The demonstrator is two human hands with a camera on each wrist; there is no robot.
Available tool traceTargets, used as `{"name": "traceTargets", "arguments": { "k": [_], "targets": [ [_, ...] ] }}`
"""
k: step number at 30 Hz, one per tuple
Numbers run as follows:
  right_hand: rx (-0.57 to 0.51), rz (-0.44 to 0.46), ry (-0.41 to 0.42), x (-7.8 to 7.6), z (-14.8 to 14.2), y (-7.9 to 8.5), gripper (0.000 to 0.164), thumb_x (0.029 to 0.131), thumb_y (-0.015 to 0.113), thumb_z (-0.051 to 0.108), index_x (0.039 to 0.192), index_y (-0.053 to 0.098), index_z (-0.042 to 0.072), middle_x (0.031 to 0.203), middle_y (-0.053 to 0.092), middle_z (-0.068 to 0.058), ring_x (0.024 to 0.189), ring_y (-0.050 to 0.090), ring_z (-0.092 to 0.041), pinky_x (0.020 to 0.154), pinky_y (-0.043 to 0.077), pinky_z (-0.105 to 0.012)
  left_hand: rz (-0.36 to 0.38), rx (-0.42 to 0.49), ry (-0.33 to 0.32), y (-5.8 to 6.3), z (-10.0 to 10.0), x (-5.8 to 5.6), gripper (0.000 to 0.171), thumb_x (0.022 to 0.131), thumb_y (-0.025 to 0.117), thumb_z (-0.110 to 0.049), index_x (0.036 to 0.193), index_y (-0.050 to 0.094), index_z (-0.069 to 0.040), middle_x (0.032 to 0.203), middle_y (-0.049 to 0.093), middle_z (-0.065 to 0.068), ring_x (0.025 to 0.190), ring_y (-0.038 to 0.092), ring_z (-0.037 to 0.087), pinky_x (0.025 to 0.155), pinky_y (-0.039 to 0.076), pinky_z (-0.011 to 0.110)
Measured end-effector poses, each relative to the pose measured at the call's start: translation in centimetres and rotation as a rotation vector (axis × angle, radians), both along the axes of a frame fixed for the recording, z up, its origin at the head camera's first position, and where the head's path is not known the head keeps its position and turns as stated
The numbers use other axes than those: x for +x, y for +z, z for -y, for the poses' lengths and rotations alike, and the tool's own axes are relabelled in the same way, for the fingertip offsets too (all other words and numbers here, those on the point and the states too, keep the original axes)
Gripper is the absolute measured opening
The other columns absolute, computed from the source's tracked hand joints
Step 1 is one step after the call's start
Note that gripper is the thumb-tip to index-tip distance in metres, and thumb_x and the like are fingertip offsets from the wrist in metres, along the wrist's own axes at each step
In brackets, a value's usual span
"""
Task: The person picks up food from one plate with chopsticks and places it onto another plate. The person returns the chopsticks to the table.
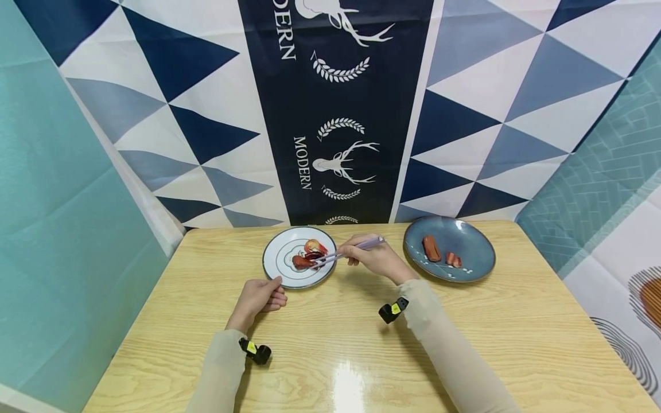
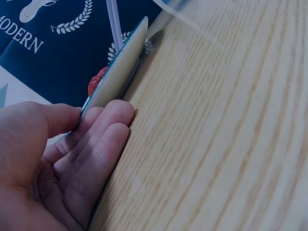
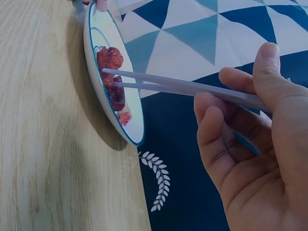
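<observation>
My left hand (image 1: 258,297) is at the near-left edge of a white plate (image 1: 276,255) with a dark rim. In the left wrist view its thumb (image 2: 62,118) presses the rim from above, with curled fingers below the edge. A pair of pale purple chopsticks (image 1: 356,248) is held in my right hand (image 1: 377,256), to the right of this plate. Their tips reach a glossy red-brown food piece (image 1: 301,262) on the plate. Beside it lie a dark red piece (image 1: 313,256) and an orange-red piece (image 1: 314,246). In the right wrist view the tips overlap the red food (image 3: 112,57).
To the right on the wooden table (image 1: 320,338) stands a larger blue-grey plate (image 1: 477,244). It carries a brown sausage-like piece (image 1: 431,248) and a small striped reddish piece (image 1: 453,260). A patterned cloth wall (image 1: 341,115) rises behind the table's far edge.
</observation>
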State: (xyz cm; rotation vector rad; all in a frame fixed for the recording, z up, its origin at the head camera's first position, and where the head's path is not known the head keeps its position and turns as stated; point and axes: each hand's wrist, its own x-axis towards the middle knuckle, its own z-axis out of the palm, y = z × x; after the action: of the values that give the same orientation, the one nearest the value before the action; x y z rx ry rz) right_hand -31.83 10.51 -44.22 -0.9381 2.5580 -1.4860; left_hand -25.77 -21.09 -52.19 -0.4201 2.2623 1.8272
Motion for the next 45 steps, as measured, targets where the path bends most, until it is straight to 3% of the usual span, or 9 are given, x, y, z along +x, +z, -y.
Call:
{"name": "traceTargets", "arguments": {
  "k": [6,10,12,15,20,27,32,40,45],
  "targets": [
    [-0.048,0.093,-0.023,0.7,-0.8,0.5,0.025,0.104,0.063,0.022,0.111,0.078,0.004,0.081,0.076,-0.003,0.073,0.070,-0.015,0.067,0.061,-0.030,-0.007,0.007,-0.003,0.1,0.0,0.1,0.040,0.103,0.063,-0.035,0.091,0.073,0.002,0.074,0.075,0.008,0.063,0.073,0.011,0.062,0.064,0.025],
    [-0.084,0.155,-0.031,1.1,-1.0,0.8,0.030,0.107,0.058,0.024,0.112,0.076,0.001,0.082,0.077,-0.007,0.075,0.074,-0.026,0.071,0.065,-0.041,-0.003,0.017,0.000,0.1,-0.1,0.2,0.040,0.103,0.063,-0.034,0.092,0.073,0.002,0.075,0.075,0.008,0.063,0.073,0.012,0.063,0.064,0.025],
    [-0.094,0.167,-0.040,1.2,-1.1,0.9,0.033,0.107,0.057,0.028,0.108,0.077,0.002,0.081,0.077,-0.007,0.076,0.074,-0.033,0.071,0.065,-0.042,-0.006,0.020,0.000,0.1,-0.1,0.2,0.039,0.103,0.063,-0.034,0.092,0.073,0.003,0.075,0.075,0.008,0.062,0.072,0.012,0.063,0.064,0.025],
    [-0.096,0.153,-0.051,1.3,-1.2,1.1,0.038,0.108,0.055,0.033,0.100,0.078,0.004,0.078,0.075,-0.006,0.076,0.071,-0.039,0.064,0.061,-0.034,-0.013,0.017,0.000,0.1,-0.1,0.2,0.039,0.103,0.063,-0.034,0.092,0.073,0.003,0.074,0.075,0.008,0.062,0.072,0.011,0.063,0.064,0.025],
    [-0.096,0.112,-0.085,1.5,-1.7,1.2,0.041,0.108,0.054,0.035,0.092,0.080,0.008,0.073,0.069,-0.006,0.068,0.061,-0.025,0.056,0.043,-0.024,-0.010,0.018,0.001,0.1,-0.1,0.3,0.039,0.103,0.064,-0.034,0.091,0.073,0.003,0.074,0.075,0.008,0.062,0.072,0.011,0.062,0.064,0.025],
    [-0.123,0.056,-0.110,1.7,-2.7,1.4,0.043,0.109,0.053,0.034,0.091,0.080,0.005,0.073,0.069,-0.005,0.066,0.060,-0.017,0.058,0.049,-0.026,-0.010,0.029,0.000,0.2,-0.1,0.3,0.040,0.103,0.063,-0.033,0.090,0.073,0.003,0.073,0.075,0.008,0.062,0.072,0.012,0.062,0.064,0.025],
    [-0.107,0.073,-0.093,1.9,-3.6,1.6,0.043,0.110,0.051,0.035,0.092,0.080,0.009,0.073,0.070,-0.005,0.066,0.061,-0.025,0.058,0.049,-0.027,-0.005,0.024,0.005,0.2,-0.1,0.3,0.040,0.103,0.064,-0.034,0.091,0.073,0.003,0.073,0.075,0.008,0.062,0.072,0.012,0.062,0.064,0.025],
    [-0.132,0.125,-0.053,2.4,-5.2,2.5,0.045,0.111,0.047,0.036,0.105,0.075,0.002,0.081,0.074,-0.011,0.068,0.068,-0.034,0.058,0.057,-0.033,-0.007,0.009,0.007,0.2,-0.1,0.3,0.041,0.103,0.063,-0.035,0.092,0.073,0.003,0.074,0.075,0.007,0.063,0.072,0.011,0.063,0.064,0.025],
    [-0.139,0.111,-0.095,2.7,-6.4,2.7,0.050,0.111,0.045,0.039,0.096,0.075,0.002,0.071,0.065,-0.014,0.056,0.055,-0.028,0.048,0.044,-0.027,-0.007,0.016,0.008,0.2,-0.1,0.3,0.041,0.103,0.063,-0.035,0.092,0.073,0.003,0.074,0.075,0.007,0.063,0.073,0.011,0.063,0.064,0.025]
  ]
}}
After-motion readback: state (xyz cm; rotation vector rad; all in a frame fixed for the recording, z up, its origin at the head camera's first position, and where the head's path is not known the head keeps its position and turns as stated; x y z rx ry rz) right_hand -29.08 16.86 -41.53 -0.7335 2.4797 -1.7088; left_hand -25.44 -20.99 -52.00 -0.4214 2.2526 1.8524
